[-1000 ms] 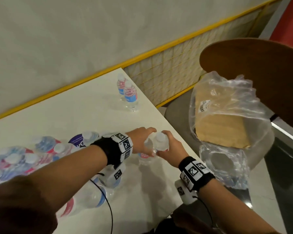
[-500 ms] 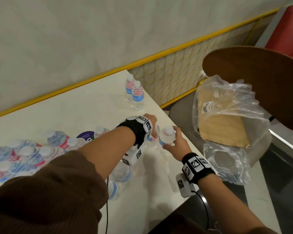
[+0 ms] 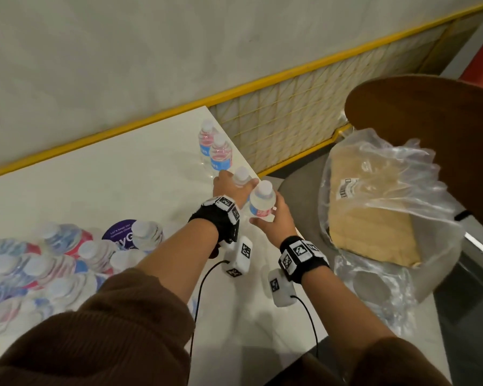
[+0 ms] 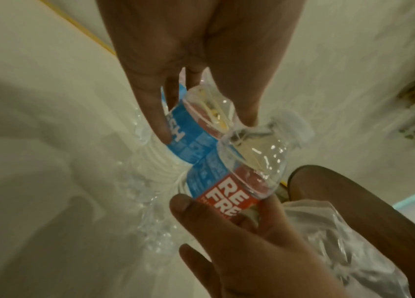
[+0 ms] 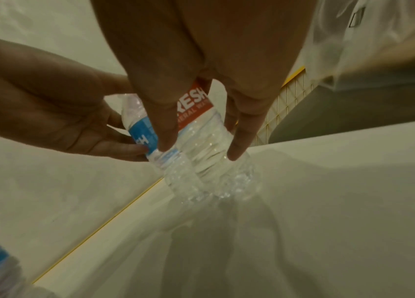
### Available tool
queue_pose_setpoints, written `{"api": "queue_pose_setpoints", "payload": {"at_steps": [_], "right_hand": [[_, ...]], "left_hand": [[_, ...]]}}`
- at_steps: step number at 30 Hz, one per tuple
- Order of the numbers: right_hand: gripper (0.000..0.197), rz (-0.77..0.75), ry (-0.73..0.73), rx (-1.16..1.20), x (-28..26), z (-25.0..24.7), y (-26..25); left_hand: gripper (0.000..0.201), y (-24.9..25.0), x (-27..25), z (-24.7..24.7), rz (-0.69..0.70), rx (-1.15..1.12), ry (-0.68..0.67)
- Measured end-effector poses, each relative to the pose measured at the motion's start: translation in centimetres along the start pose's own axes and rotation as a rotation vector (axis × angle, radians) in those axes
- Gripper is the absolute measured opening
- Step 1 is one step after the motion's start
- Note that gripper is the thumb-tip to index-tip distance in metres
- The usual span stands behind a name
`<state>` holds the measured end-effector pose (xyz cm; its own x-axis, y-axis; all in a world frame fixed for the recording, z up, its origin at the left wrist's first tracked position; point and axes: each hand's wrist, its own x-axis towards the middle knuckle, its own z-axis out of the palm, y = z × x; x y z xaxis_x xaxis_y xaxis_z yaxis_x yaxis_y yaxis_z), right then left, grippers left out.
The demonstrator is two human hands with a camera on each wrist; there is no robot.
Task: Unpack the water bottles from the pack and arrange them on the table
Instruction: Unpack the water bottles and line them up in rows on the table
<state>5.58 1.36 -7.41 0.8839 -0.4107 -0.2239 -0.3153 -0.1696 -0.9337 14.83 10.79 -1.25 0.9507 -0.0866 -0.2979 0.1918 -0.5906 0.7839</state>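
Two water bottles with blue and red labels stand at the far right corner of the white table. Just in front of them my left hand grips a third bottle round its body, label showing between the fingers. Beside it my right hand grips another bottle, upright by the table's right edge. Both bottle bases hang just above or on the table; I cannot tell which. The torn pack, with several bottles lying in it, is at the left.
Off the table's right edge, a clear plastic bag with brown cardboard lies on a chair with a round brown back. A yellow wire mesh panel and a pale wall run behind the table.
Both hands have carried their bottles away from the pack, forward and right toward the two standing bottles. The head view has shifted with them.
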Motion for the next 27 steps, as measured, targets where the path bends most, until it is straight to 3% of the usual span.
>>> {"api": "queue_pose_setpoints", "payload": {"at_steps": [3, 5, 10, 14, 23, 27], "right_hand": [[0.074, 0.017, 0.023, -0.015, 0.8, 0.2, 0.2], [0.069, 0.022, 0.019, -0.019, 1.1, 0.2, 0.1], [0.07, 0.021, -0.017, -0.033, 1.7, 0.6, 0.2], [0.081, 0.053, 0.005, -0.034, 1.9, 0.9, 0.6], [0.077, 0.009, -0.008, -0.161, 2.5, 1.7, 1.2], [0.088, -0.01, 0.071, -0.205, 2.8, 2.6, 0.3]], "left_hand": [[0.045, -1.0, 0.4, -0.3, -0.058, -0.222, -0.036], [0.053, -2.1, 0.4, -0.4, -0.072, -0.274, -0.067], [0.079, -4.5, 0.8, 0.2, -0.028, -0.135, -0.12], [0.07, -4.4, 2.1, 1.0, 0.038, -0.051, -0.143], [0.061, -5.0, 4.3, 0.6, -0.042, -0.121, -0.051], [0.076, -4.0, 4.3, 0.7, -0.006, -0.204, -0.003]]}}
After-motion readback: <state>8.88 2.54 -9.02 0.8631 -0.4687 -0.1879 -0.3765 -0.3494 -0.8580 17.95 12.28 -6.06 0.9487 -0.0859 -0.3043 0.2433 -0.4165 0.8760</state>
